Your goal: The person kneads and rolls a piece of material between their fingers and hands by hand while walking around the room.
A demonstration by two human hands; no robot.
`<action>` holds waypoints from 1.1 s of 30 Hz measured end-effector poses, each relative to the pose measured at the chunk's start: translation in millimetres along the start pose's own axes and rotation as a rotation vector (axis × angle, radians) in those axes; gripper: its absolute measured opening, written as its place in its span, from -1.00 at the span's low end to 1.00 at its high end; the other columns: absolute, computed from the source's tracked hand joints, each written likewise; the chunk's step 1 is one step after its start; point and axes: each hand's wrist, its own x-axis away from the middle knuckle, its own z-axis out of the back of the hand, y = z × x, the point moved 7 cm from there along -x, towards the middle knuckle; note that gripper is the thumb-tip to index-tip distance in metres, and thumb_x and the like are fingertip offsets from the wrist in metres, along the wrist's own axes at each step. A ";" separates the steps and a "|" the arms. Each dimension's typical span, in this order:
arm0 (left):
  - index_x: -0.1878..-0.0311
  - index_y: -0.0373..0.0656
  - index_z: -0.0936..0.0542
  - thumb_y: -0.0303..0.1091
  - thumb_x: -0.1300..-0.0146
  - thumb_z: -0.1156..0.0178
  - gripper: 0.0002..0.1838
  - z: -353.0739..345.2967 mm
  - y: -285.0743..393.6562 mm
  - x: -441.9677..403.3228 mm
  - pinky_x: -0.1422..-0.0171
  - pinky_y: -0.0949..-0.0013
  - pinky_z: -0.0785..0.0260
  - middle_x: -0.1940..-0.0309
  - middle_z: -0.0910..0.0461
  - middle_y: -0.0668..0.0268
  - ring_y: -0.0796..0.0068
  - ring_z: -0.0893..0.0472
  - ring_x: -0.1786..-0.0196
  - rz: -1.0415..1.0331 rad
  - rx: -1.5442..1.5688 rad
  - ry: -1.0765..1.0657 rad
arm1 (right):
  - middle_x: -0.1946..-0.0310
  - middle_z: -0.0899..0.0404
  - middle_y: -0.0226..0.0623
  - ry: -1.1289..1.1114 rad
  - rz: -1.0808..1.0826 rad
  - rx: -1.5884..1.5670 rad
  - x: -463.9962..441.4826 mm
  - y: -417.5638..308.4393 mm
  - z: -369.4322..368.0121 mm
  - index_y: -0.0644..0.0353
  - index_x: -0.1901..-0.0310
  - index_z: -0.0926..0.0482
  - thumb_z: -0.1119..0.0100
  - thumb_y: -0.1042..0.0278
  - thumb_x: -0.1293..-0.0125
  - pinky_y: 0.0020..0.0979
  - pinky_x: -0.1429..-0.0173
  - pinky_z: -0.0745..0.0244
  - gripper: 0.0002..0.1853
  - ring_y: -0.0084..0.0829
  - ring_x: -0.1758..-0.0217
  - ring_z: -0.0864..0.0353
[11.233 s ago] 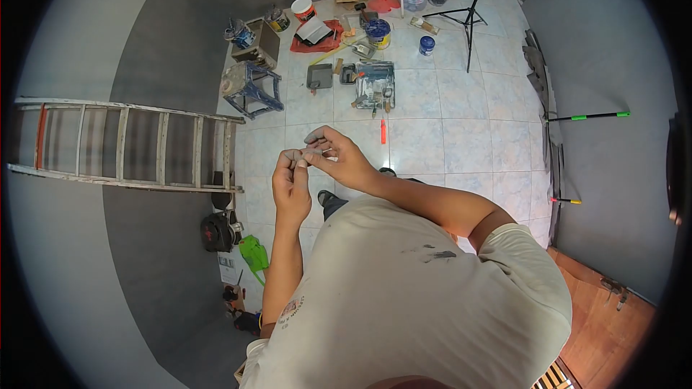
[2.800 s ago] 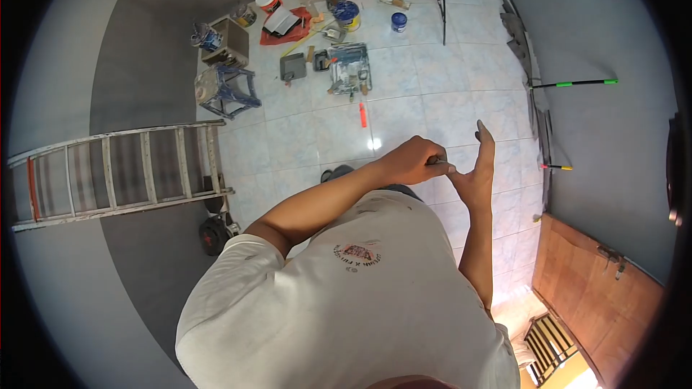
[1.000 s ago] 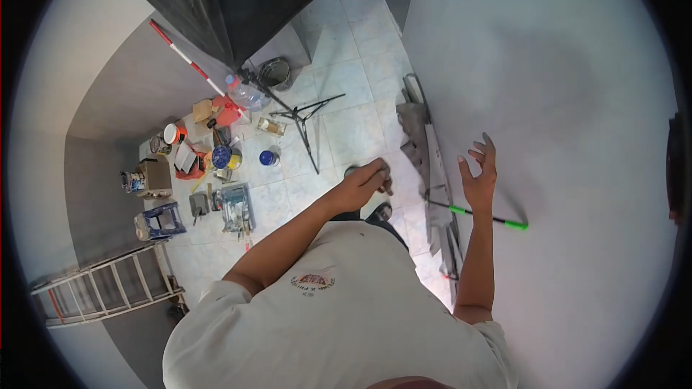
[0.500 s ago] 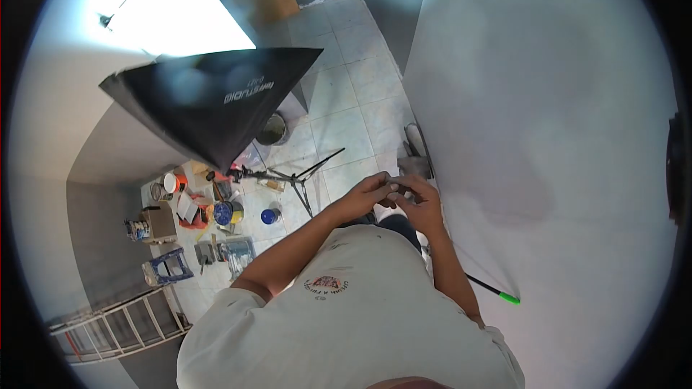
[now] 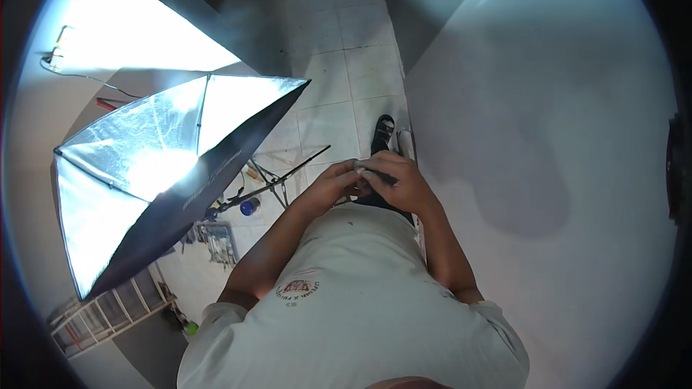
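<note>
Both hands meet in front of my waist, over the hem of my light T-shirt (image 5: 360, 281). My left hand (image 5: 333, 186) is closed, its fingertips pressed together near the right hand's fingers. My right hand (image 5: 400, 179) is closed too, with thumb and fingers bent inward against the left. Something small may sit between the fingertips, but I cannot make it out. Beyond the hands, one dark shoe (image 5: 384, 130) shows on the tiled floor.
A lit softbox (image 5: 166, 144) on a tripod stand (image 5: 272, 181) fills the left side. A blue-lidded jar (image 5: 249, 207), a tray with tools (image 5: 218, 243) and a ladder (image 5: 119, 310) lie past it. A pale wall (image 5: 519, 173) runs along my right.
My view has shifted and turned, so the softbox's bright front now shows and covers most floor items. My hands stay together, slightly further left in view. A shoe has come into sight.
</note>
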 end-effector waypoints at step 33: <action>-0.11 -0.34 -0.58 -0.56 -0.43 -0.23 -0.77 350.2 539.5 -337.0 -0.08 0.29 -0.60 0.04 -0.66 0.27 0.41 -0.71 0.01 -0.757 -0.352 0.852 | 0.26 -0.67 -0.16 -0.407 -0.006 0.261 -787.3 112.3 194.9 0.26 0.10 -0.60 -0.04 0.31 -0.65 -0.21 0.00 -0.57 -0.78 -0.25 0.16 -0.73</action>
